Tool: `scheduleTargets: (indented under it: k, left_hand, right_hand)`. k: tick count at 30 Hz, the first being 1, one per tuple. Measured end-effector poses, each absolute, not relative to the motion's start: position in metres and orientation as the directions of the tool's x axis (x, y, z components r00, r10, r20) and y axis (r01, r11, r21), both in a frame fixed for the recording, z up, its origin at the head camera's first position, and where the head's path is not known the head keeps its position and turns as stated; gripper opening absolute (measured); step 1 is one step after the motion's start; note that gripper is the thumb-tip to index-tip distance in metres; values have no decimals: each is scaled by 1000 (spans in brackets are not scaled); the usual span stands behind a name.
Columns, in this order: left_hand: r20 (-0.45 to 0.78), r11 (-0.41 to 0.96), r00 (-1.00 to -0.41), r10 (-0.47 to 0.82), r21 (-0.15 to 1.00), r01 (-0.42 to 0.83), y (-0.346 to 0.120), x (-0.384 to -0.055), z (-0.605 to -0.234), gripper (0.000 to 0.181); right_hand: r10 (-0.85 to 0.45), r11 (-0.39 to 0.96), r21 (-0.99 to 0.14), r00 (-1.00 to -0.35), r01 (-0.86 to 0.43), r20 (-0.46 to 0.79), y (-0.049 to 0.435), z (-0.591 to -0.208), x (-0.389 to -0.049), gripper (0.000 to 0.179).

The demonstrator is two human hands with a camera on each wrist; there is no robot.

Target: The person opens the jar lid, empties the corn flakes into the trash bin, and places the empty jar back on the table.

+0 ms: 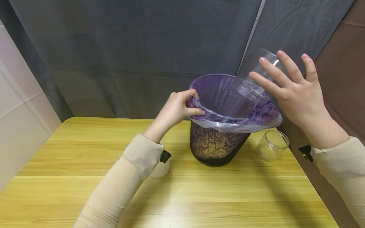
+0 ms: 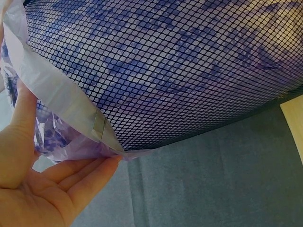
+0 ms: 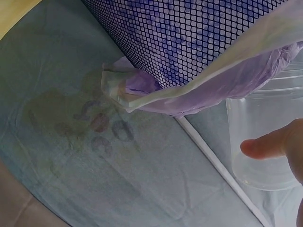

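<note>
A black mesh wastebasket [image 1: 214, 145], lined with a purple plastic bag [image 1: 216, 91], stands on the table. The bag's edge is folded out over the rim. My left hand [image 1: 182, 103] grips the lined rim at the near left, thumb outside; in the left wrist view its fingers [image 2: 90, 182] touch the bag's pale folded edge. Above the opening's right side, my right hand [image 1: 299, 91] holds a clear plastic jar [image 1: 256, 76] between thumb and spread fingers. The jar is tilted with its threaded mouth down at the rim. The right wrist view shows the thumb [image 3: 265, 145] against its wall.
A second clear jar [image 1: 272, 145] stands right of the wastebasket, near the table's [image 1: 85, 148] right edge. Another clear container [image 1: 160, 170] is partly hidden behind my left wrist. A grey curtain [image 1: 128, 57] hangs behind the table.
</note>
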State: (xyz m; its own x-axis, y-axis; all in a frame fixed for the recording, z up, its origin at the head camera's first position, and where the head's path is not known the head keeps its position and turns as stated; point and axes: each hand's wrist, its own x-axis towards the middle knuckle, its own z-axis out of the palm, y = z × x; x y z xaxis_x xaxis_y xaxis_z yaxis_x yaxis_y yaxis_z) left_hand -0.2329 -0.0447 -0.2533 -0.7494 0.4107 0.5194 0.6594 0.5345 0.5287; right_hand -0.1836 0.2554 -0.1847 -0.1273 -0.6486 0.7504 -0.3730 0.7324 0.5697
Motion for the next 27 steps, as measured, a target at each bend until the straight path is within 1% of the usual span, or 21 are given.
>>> scheduleTargets:
  k: [7, 15, 27]
  left_hand:
    - [514, 532, -753, 411, 535, 656, -44, -233, -253, 32]
    - [515, 532, -753, 411, 535, 656, -44, -233, -253, 32]
    - [517, 524, -751, 412, 539, 659, -45, -233, -254, 32]
  right_hand:
    - [-672, 713, 598, -116, -366, 731, 255, -183, -183, 75]
    - [-725, 672, 637, -160, -379, 670, 257, -181, -184, 75]
    - [-769, 630, 683, -173, -369, 616, 260, -180, -187, 79]
